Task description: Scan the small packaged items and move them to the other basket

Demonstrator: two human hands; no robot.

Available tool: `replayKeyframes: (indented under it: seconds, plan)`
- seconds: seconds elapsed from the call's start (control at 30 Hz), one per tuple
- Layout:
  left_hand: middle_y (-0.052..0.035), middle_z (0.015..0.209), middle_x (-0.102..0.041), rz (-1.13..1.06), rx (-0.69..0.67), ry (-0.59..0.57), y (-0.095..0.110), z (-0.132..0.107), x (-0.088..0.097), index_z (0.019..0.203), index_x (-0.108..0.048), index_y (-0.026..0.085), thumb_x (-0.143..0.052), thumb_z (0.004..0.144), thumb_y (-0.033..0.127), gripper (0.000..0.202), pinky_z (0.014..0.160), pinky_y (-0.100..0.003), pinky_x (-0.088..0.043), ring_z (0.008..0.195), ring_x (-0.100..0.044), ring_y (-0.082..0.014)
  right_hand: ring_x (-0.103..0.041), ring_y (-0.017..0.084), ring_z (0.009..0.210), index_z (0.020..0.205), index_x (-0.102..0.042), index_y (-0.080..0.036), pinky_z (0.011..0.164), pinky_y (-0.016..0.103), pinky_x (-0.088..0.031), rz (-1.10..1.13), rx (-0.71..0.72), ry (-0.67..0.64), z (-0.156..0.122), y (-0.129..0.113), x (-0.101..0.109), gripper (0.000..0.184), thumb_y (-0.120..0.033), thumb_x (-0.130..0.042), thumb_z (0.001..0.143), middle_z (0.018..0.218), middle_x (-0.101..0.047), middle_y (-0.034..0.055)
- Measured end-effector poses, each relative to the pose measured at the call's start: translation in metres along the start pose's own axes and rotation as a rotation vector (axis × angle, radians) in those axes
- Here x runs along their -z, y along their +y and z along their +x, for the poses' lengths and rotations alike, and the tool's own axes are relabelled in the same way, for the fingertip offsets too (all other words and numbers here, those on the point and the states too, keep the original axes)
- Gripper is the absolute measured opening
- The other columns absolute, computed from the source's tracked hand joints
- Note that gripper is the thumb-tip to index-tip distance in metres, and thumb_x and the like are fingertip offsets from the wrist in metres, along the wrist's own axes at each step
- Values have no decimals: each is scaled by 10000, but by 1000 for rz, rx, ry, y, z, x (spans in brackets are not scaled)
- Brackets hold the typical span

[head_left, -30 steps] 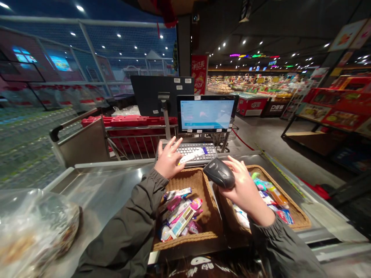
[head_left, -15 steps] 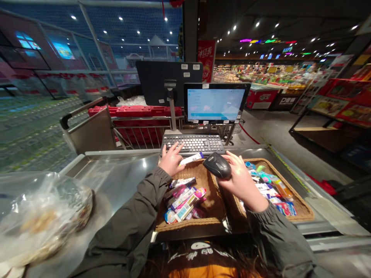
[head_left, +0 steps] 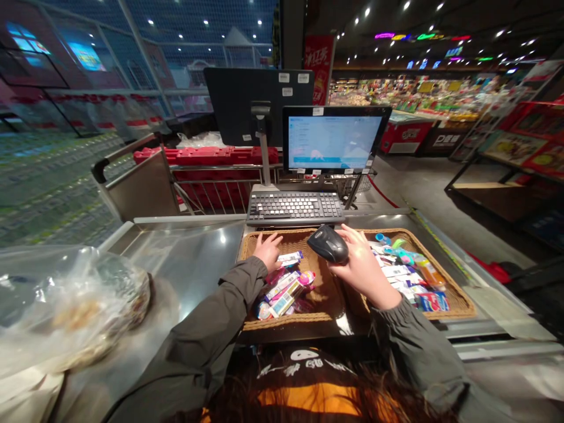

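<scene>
In my right hand (head_left: 365, 267) is a black barcode scanner (head_left: 328, 244), its head pointing left above the gap between two wicker baskets. My left hand (head_left: 267, 251) is low over the left wicker basket (head_left: 324, 316), fingers apart. Just beside its fingertips lies a slim white and purple packet (head_left: 289, 258). More small boxes and wrapped sweets, among them a long pale box (head_left: 286, 298) and a pink item (head_left: 306, 278), lie heaped in that basket. The right wicker basket (head_left: 462, 302) contains further small packets and a bottle with orange contents (head_left: 429, 274).
Behind the baskets stand a keyboard (head_left: 295, 207) and a lit monitor (head_left: 335, 141), with a second screen (head_left: 247, 100) turned away. Clear plastic bags (head_left: 79, 299) rest on the metal counter (head_left: 194, 264) at left. A cart with red crates (head_left: 211, 155) is beyond.
My left hand has come down from near the keyboard into the left basket and let go of the white and purple packet. The scanner stays in my right hand, nearly still.
</scene>
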State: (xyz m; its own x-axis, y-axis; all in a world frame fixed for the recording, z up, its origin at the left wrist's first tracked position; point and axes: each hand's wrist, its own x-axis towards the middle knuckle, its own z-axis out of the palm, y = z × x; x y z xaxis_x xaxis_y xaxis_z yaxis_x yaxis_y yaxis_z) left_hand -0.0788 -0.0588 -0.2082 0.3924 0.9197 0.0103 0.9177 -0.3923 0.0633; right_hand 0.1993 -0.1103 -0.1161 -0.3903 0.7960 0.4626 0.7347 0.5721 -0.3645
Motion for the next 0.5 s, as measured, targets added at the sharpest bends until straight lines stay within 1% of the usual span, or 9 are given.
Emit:
replayKeyframes:
  seconds: [0.13, 0.23, 0.37, 0.5]
  plan:
    - [-104, 1504, -471, -5, -3, -62, 2, -1, -8, 770, -757, 197, -695, 729, 318, 142, 1163, -678, -58, 1450, -301, -347, -424, 402, 1351, 1075, -675, -186, 1109, 688, -264, 10, -17, -26, -3, -1, -5, 362, -280, -651, 726, 1263, -625, 145]
    - [-121, 1486, -491, 12, -20, -106, 3, -2, -15, 817, -768, 201, -690, 725, 325, 172, 1157, -680, -57, 1441, -319, -351, -425, 396, 1352, 1054, -680, -190, 1109, 671, -283, 23, -25, -30, -5, -3, -5, 344, -269, -651, 720, 1257, -626, 142]
    - [-133, 1439, -540, 36, -39, -188, 4, -5, -24, 851, -766, 218, -700, 717, 321, 182, 1136, -697, -101, 1426, -356, -347, -455, 380, 1325, 1023, -679, -205, 1093, 638, -332, 45, -37, -8, -8, -5, 0, 312, -262, -658, 717, 1206, -643, 124]
    - [-152, 1444, -530, 42, -79, -229, 7, -9, -25, 850, -757, 216, -753, 692, 346, 206, 1114, -711, -151, 1423, -360, -365, -475, 377, 1302, 1079, -657, -201, 1082, 626, -356, 44, -67, 16, -19, 2, 10, 379, -295, -677, 713, 1218, -639, 130]
